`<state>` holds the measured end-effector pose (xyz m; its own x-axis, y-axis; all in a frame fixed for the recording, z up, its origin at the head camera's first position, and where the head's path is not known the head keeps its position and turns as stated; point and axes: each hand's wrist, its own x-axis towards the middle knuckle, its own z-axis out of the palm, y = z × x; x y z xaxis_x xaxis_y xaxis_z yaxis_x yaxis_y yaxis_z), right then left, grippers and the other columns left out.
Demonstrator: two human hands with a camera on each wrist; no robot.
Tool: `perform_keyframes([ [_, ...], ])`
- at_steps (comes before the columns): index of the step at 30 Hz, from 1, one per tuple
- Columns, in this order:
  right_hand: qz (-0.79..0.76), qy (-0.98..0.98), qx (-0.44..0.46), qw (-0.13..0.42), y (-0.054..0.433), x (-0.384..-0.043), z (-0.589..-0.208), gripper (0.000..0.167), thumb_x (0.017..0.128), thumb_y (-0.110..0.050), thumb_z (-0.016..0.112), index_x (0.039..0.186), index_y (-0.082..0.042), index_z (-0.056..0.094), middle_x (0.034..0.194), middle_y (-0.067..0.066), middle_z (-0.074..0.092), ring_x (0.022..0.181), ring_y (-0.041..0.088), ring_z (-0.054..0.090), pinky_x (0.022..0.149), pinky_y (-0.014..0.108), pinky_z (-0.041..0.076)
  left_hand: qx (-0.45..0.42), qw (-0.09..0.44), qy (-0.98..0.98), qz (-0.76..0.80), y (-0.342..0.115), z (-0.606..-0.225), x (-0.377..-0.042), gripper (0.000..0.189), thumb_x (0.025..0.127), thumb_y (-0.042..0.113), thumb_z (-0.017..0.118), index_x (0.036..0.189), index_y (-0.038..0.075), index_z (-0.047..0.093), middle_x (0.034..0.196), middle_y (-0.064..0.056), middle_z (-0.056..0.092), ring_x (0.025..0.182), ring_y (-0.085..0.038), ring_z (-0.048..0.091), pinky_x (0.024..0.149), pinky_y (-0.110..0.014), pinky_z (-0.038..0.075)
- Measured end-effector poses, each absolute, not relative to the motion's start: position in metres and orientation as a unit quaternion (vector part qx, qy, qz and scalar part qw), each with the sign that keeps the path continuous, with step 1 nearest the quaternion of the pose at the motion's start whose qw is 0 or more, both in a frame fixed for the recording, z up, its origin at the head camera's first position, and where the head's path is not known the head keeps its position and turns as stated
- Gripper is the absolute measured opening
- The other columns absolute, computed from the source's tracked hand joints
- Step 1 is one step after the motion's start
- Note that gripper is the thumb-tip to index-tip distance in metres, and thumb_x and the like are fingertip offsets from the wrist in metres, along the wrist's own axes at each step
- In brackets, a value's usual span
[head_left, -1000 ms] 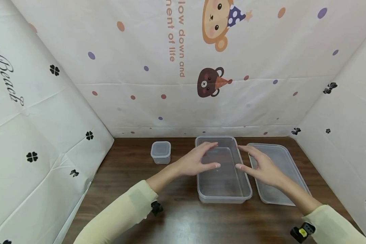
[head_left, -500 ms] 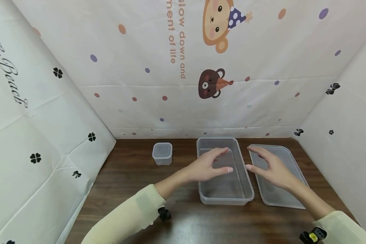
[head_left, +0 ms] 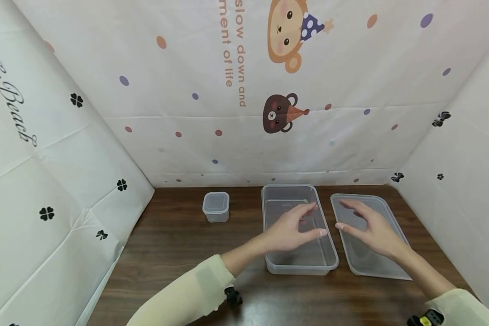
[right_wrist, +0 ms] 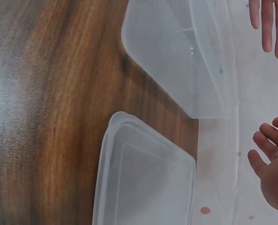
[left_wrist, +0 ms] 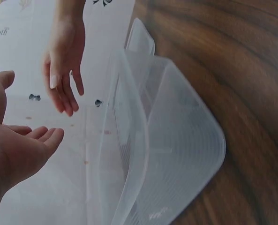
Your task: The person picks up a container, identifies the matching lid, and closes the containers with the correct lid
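A large clear plastic container (head_left: pixel 283 261) stands uncovered on the dark wooden table, its inside visible from above. Its flat translucent lid (head_left: pixel 356 258) lies on the table just to the right. Over the container hovers my left hand (head_left: pixel 290 230), fingers extended and thumb apart, holding nothing. My right hand (head_left: pixel 374 231) is held above the lid in a similar pose, also without anything in it. In the left wrist view both hands appear above the container (left_wrist: pixel 185 131), apart from its rim. The right wrist view shows the lid (right_wrist: pixel 150 183) flat beside the container.
A small clear box (head_left: pixel 216 207) with its lid on stands at the back left of the table (head_left: pixel 179 262). Patterned white cloth walls (head_left: pixel 236 149) enclose the table at the back and on both sides.
Both hands have moved to the right, and slightly nearer to me. The right hand has gone from the container's right rim to above the lid. Container, lid and small box stay put.
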<state>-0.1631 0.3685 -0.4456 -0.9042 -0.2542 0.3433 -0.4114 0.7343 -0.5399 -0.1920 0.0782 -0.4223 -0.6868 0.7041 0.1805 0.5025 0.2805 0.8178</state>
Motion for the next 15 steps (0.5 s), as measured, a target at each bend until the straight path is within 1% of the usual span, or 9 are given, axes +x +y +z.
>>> perform_keyframes([
  [1, 0.315, -0.924, 0.180, 0.124, 0.369, -0.163, -0.446, 0.066, 0.095, -0.025, 0.083, 0.151, -0.005, 0.055, 0.148, 0.018, 0.059, 0.133, 0.040, 0.055, 0.106, 0.020, 0.045, 0.380, 0.106, 0.794, 0.462, 0.080, -0.424, -0.191, 0.078, 0.104, 0.044, 0.068, 0.163, 0.005, 0.037, 0.162, -0.008, 0.047, 0.146, -0.016, 0.048, 0.112, -0.025, 0.045],
  [6, 0.325, -0.920, 0.182, 0.124, 0.370, -0.163, -0.446, 0.065, 0.094, -0.023, 0.083, 0.150, -0.002, 0.056, 0.145, 0.021, 0.060, 0.131, 0.042, 0.056, 0.106, 0.016, 0.042, 0.363, 0.097, 0.813, 0.445, 0.090, -0.428, -0.189, 0.082, 0.102, 0.052, 0.068, 0.164, 0.007, 0.037, 0.161, -0.005, 0.048, 0.143, -0.017, 0.051, 0.111, -0.022, 0.044],
  [8, 0.330, -0.918, 0.181, 0.125, 0.372, -0.163, -0.446, 0.064, 0.094, -0.021, 0.083, 0.149, -0.001, 0.056, 0.144, 0.022, 0.061, 0.131, 0.041, 0.056, 0.100, 0.003, 0.032, 0.352, 0.094, 0.818, 0.445, 0.094, -0.430, -0.188, 0.085, 0.100, 0.055, 0.068, 0.164, 0.009, 0.037, 0.160, -0.003, 0.049, 0.141, -0.016, 0.053, 0.110, -0.022, 0.045],
  [11, 0.335, -0.917, 0.176, 0.123, 0.376, -0.161, -0.447, 0.063, 0.095, -0.020, 0.082, 0.149, 0.000, 0.056, 0.144, 0.023, 0.060, 0.131, 0.042, 0.055, 0.098, 0.000, 0.028, 0.341, 0.093, 0.824, 0.442, 0.100, -0.435, -0.187, 0.087, 0.098, 0.058, 0.070, 0.164, 0.010, 0.038, 0.160, 0.000, 0.049, 0.141, -0.015, 0.053, 0.111, -0.026, 0.045],
  [13, 0.338, -0.918, 0.170, 0.119, 0.380, -0.160, -0.448, 0.063, 0.095, -0.020, 0.082, 0.149, 0.000, 0.055, 0.144, 0.024, 0.060, 0.131, 0.043, 0.054, 0.098, 0.000, 0.029, 0.340, 0.093, 0.831, 0.431, 0.105, -0.438, -0.187, 0.089, 0.097, 0.060, 0.069, 0.164, 0.010, 0.038, 0.162, 0.000, 0.047, 0.143, -0.013, 0.050, 0.113, -0.028, 0.045],
  [15, 0.333, -0.921, 0.165, 0.115, 0.385, -0.158, -0.448, 0.063, 0.095, -0.021, 0.082, 0.149, 0.001, 0.055, 0.144, 0.026, 0.060, 0.131, 0.045, 0.054, 0.104, 0.009, 0.039, 0.343, 0.094, 0.837, 0.416, 0.111, -0.441, -0.187, 0.091, 0.097, 0.062, 0.068, 0.165, 0.010, 0.037, 0.163, 0.000, 0.045, 0.146, -0.013, 0.046, 0.115, -0.032, 0.043],
])
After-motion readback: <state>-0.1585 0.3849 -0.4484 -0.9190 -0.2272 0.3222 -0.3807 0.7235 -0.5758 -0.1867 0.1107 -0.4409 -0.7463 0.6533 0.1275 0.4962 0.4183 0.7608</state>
